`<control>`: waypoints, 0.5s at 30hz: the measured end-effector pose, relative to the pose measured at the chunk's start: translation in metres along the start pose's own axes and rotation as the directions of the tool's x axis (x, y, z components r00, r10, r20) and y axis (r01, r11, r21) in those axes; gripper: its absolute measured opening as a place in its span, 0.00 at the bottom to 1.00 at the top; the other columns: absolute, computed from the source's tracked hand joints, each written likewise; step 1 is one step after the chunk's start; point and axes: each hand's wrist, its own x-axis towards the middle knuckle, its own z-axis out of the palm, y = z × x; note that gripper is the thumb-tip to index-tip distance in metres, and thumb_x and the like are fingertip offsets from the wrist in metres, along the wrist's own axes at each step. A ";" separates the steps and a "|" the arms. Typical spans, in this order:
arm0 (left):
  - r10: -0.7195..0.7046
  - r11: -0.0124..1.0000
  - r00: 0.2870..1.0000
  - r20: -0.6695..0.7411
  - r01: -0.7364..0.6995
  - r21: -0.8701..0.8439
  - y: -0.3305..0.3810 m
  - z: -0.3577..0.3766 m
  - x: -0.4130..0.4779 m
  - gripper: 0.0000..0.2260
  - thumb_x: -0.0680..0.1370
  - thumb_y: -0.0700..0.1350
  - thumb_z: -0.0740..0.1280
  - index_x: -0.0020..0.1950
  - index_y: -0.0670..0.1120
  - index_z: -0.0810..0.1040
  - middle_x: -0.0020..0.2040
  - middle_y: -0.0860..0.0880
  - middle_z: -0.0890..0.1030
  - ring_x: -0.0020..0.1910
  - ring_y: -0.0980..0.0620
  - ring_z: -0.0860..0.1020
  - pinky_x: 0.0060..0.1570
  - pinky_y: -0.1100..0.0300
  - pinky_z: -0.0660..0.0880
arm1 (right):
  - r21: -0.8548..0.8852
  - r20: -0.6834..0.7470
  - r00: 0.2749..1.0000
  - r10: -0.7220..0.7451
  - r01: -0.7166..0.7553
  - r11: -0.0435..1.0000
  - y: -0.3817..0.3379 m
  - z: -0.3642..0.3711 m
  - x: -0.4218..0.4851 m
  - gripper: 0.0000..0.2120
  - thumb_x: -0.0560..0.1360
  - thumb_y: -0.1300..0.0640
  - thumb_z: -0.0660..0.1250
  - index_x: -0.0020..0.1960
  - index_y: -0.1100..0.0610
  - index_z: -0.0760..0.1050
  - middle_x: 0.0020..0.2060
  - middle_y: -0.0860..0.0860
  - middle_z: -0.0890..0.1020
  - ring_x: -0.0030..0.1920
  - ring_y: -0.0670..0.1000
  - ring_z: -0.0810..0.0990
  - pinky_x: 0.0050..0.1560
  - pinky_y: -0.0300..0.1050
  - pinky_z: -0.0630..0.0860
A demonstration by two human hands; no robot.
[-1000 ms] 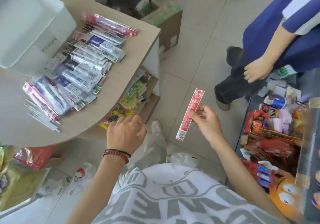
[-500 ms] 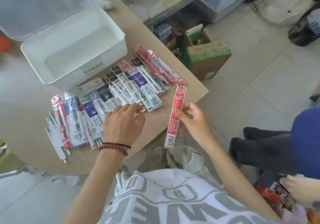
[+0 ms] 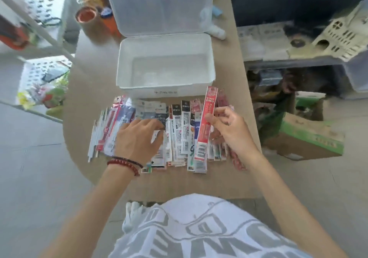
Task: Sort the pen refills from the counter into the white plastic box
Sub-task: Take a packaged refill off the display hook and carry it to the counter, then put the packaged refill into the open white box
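**pen_nerd:** so where's the red refill pack [image 3: 205, 126] at?

**deskcam:** in the right hand [image 3: 229, 130], up off the surface [image 3: 83, 98]. Thumb and fingers [image 3: 225, 112] are pinching it around the middle. It's standing nearly upright, barcode end down. The top end overlaps the front right corner of the white plastic box [image 3: 165, 92] in the view, but can't tell if it actually touches.

**pen_nerd:** and the rest?

**deskcam:** the other refill packs [image 3: 180, 134] are fanned out in a row on the surface, right in front of the box. The left hand [image 3: 139, 138] rests palm down on the left half of the row. Its fingers [image 3: 153, 124] are close together, lying flat-ish on the packs. It's a bit blurry there tbh.

**pen_nerd:** box open?

**deskcam:** yep, the lid [image 3: 159, 4] is tipped up behind it. There's beaded bracelets [image 3: 127, 163] on the left wrist, and a cardboard box [image 3: 310, 138] down on the floor to the right.
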 end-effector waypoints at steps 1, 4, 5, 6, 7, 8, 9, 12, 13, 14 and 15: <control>-0.020 1.000 0.999 -0.027 0.020 -0.011 -0.006 -0.004 0.006 0.11 0.78 0.54 0.61 0.55 0.54 0.79 0.54 0.54 0.82 0.53 0.51 0.80 0.55 0.54 0.73 | -0.005 0.023 1.000 -0.003 0.003 1.000 -0.008 0.005 0.010 0.16 0.74 0.48 0.69 0.57 0.55 0.73 0.45 0.49 0.85 0.34 0.50 0.84 0.31 0.41 0.80; -0.058 0.998 0.994 -0.093 0.057 -0.017 -0.032 -0.017 0.025 0.09 0.77 0.53 0.61 0.53 0.54 0.79 0.51 0.54 0.83 0.50 0.50 0.80 0.51 0.55 0.73 | -0.023 0.073 0.997 -0.031 0.033 0.999 -0.033 0.027 0.041 0.15 0.74 0.50 0.70 0.57 0.55 0.73 0.47 0.51 0.85 0.40 0.51 0.86 0.37 0.44 0.82; -0.067 0.998 0.990 -0.123 0.065 -0.020 -0.043 -0.020 0.033 0.08 0.77 0.52 0.63 0.51 0.54 0.80 0.49 0.54 0.83 0.48 0.50 0.81 0.48 0.55 0.74 | -0.001 0.080 0.996 -0.038 0.038 0.999 -0.041 0.036 0.052 0.13 0.75 0.52 0.70 0.57 0.54 0.72 0.48 0.51 0.85 0.42 0.51 0.86 0.38 0.44 0.82; -0.075 0.997 0.985 -0.158 0.072 -0.025 -0.056 -0.024 0.041 0.07 0.76 0.51 0.64 0.49 0.53 0.80 0.47 0.54 0.84 0.46 0.49 0.82 0.46 0.56 0.74 | 0.028 0.088 0.995 -0.042 0.040 0.999 -0.049 0.044 0.063 0.12 0.75 0.55 0.70 0.57 0.53 0.72 0.50 0.52 0.84 0.44 0.51 0.86 0.38 0.45 0.83; -0.081 0.997 0.977 -0.200 0.077 -0.030 -0.068 -0.029 0.049 0.06 0.75 0.51 0.64 0.47 0.53 0.80 0.45 0.53 0.84 0.43 0.48 0.82 0.43 0.56 0.74 | 0.050 0.097 0.994 -0.052 0.047 0.998 -0.058 0.053 0.074 0.12 0.75 0.58 0.70 0.57 0.53 0.72 0.51 0.52 0.84 0.45 0.52 0.86 0.38 0.45 0.83; -0.082 0.997 0.968 -0.236 0.078 -0.025 -0.080 -0.034 0.058 0.07 0.74 0.51 0.63 0.45 0.53 0.80 0.43 0.54 0.84 0.41 0.48 0.82 0.41 0.57 0.74 | 0.047 0.106 0.992 -0.068 0.063 0.997 -0.068 0.063 0.085 0.12 0.75 0.59 0.70 0.57 0.53 0.71 0.51 0.53 0.83 0.45 0.51 0.85 0.38 0.44 0.82; -0.078 0.997 0.962 -0.260 0.077 -0.013 -0.091 -0.038 0.067 0.08 0.73 0.52 0.61 0.45 0.54 0.80 0.42 0.54 0.84 0.41 0.48 0.82 0.41 0.57 0.73 | 0.031 0.111 0.990 -0.086 0.083 0.996 -0.077 0.073 0.095 0.12 0.75 0.60 0.70 0.56 0.53 0.72 0.51 0.52 0.83 0.44 0.50 0.85 0.37 0.44 0.82; -0.060 0.998 0.959 -0.278 0.068 0.019 -0.122 -0.049 0.093 0.08 0.75 0.52 0.61 0.48 0.55 0.79 0.45 0.56 0.83 0.44 0.50 0.81 0.45 0.57 0.72 | -0.023 0.126 0.984 -0.124 0.128 0.991 -0.102 0.102 0.126 0.11 0.76 0.61 0.69 0.56 0.54 0.72 0.48 0.51 0.84 0.40 0.47 0.85 0.37 0.43 0.82; -0.058 0.998 0.959 -0.276 0.065 0.017 -0.129 -0.051 0.100 0.07 0.75 0.52 0.62 0.49 0.55 0.79 0.45 0.56 0.83 0.45 0.50 0.81 0.46 0.56 0.72 | -0.037 0.129 0.984 -0.127 0.133 0.990 -0.109 0.112 0.136 0.11 0.76 0.60 0.69 0.58 0.55 0.72 0.48 0.52 0.84 0.41 0.47 0.85 0.39 0.44 0.83; -0.058 0.998 0.959 -0.277 0.063 0.011 -0.136 -0.052 0.105 0.06 0.76 0.51 0.63 0.49 0.55 0.79 0.46 0.56 0.83 0.46 0.51 0.81 0.46 0.56 0.72 | -0.051 0.129 0.984 -0.126 0.133 0.990 -0.113 0.120 0.145 0.12 0.76 0.60 0.69 0.58 0.56 0.72 0.47 0.52 0.84 0.41 0.48 0.85 0.40 0.44 0.83; -0.057 0.998 0.959 -0.277 0.061 0.006 -0.141 -0.051 0.109 0.06 0.75 0.51 0.64 0.48 0.55 0.79 0.45 0.56 0.83 0.46 0.51 0.81 0.46 0.56 0.72 | -0.061 0.127 0.984 -0.123 0.131 0.989 -0.116 0.128 0.153 0.12 0.76 0.60 0.69 0.59 0.57 0.73 0.47 0.52 0.84 0.41 0.48 0.85 0.40 0.44 0.83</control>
